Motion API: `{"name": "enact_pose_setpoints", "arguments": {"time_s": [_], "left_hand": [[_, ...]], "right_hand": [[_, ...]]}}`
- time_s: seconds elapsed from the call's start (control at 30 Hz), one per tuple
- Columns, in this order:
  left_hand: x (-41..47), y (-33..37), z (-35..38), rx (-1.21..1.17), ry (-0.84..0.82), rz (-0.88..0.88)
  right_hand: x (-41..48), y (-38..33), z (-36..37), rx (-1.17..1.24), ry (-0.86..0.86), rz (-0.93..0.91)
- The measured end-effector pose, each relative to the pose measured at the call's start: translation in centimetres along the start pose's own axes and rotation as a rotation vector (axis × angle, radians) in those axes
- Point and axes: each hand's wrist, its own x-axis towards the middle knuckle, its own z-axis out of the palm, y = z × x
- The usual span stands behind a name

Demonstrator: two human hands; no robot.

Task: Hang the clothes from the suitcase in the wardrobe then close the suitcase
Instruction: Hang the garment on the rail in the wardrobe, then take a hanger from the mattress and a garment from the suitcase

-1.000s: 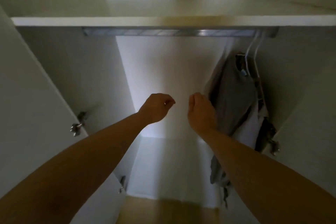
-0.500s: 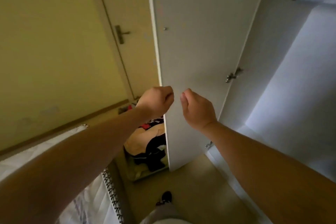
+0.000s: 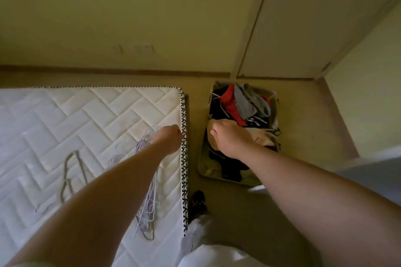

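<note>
Beside the mattress [image 3: 86, 115], the suitcase [image 3: 202, 167] lies open on the floor. A red garment [image 3: 230, 102], a grey one [image 3: 249, 104] and dark clothes are heaped inside it, none yet hung. Wire hangers [image 3: 147, 201] lie on the mattress edge nearest the suitcase, probably so that hanger and garment can be paired in one reach. The right hand [image 3: 227, 136] hovers over the suitcase's middle, fingers loosely bent and empty. The left hand [image 3: 170, 138], above the hangers, is clenched with nothing visible in it. No label or writing is legible.
</note>
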Motion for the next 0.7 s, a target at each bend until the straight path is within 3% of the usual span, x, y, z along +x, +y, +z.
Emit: {"name": "enact_pose_setpoints", "arguments": {"time_s": [0.13, 0.3, 0.57, 0.7], "left_hand": [[2.5, -9.5, 4.4, -0.016, -0.136, -0.266], [2.5, -16.4, 9.1, -0.087, -0.163, -0.468], [2.2, -24.0, 16.0, -0.16, -0.212, -0.89], [2.2, -26.4, 18.8, -0.258, -0.107, -1.015]], "right_hand": [[7.5, -4.3, 5.7, -0.043, -0.252, -0.082], [12.1, -8.6, 10.7, -0.165, -0.477, -0.165], [17.2, -12.7, 20.1, -0.307, -0.681, -0.218], [19.4, -14.8, 24.2, -0.379, -0.727, -0.326]]}}
